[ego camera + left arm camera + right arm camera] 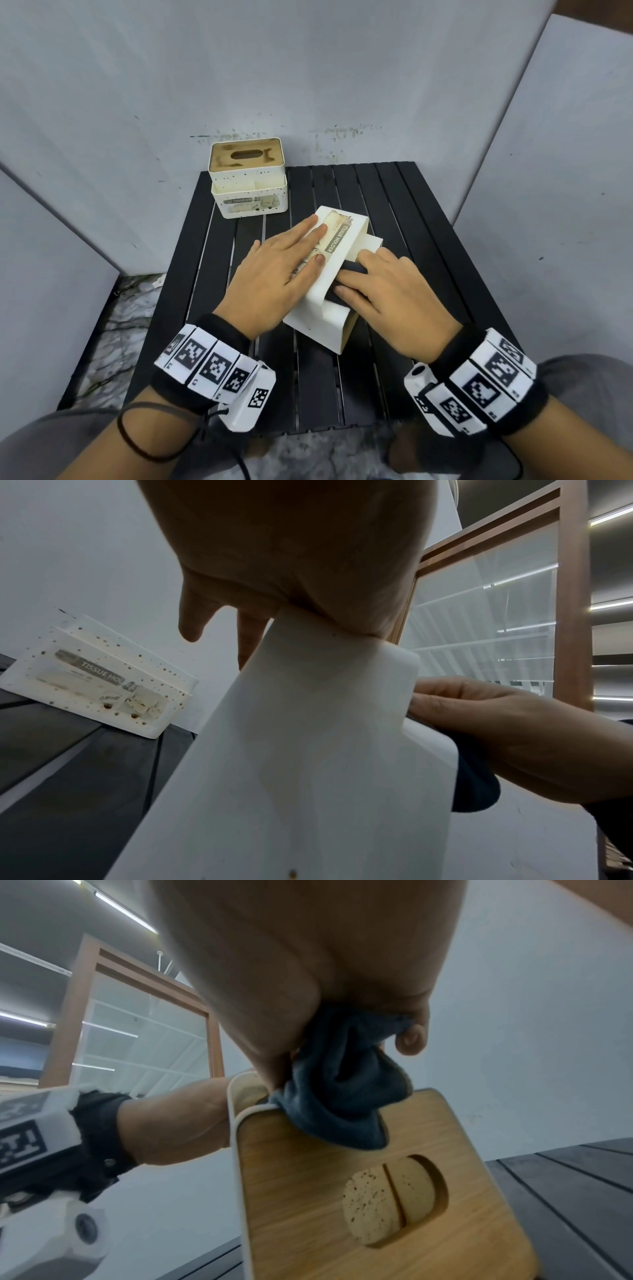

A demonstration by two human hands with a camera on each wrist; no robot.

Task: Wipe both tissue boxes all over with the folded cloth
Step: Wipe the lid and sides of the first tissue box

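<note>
Tissue box (337, 236) number one is tipped over on its side in the middle of the black slatted table (421, 212), label face up, and it runs long-ways from near the person out toward the far right. Its wooden lid (342, 1177) with the oval slot faces right, as the right wrist view shows.

Left hand (277, 270) lies flat on the label, fingers straight and spread, pressing down to pin the box. Right hand (383, 287) has its fingers curled round the dark folded cloth (342, 1096), bunched in the fist and pushed against the rim where the white wall meets the lid.

That box looks stiff and light, thin-walled, smooth enough to skate on the slats, so I'd say the flat palm on top is the sensible hold; the rounded corners give little to pinch. The cloth is soft and squashes into the edges nicely.

Second tissue box (248, 178), speckled, stands upright at the far left corner, slot facing up, label toward the person, well apart from both hands.
</note>
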